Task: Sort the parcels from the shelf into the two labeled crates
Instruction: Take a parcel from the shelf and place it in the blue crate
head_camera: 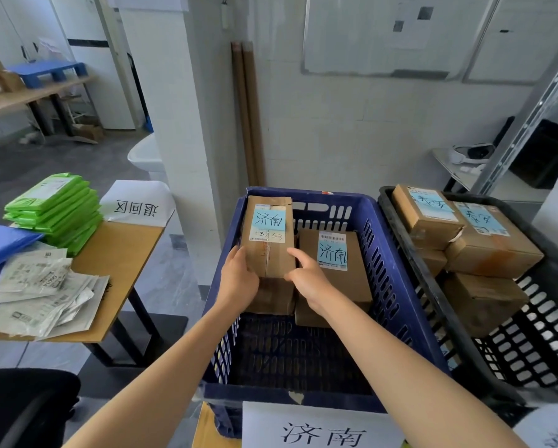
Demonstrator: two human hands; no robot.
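The parcel sits in the blue crate's far left corner, atop another box, with my left hand and right hand clamped on its near end. Just right of my grip lies a second labelled box; beyond it, the black crate.

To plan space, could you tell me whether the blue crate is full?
Not full: the blue crate holds boxes only at its far end; its near floor is bare.
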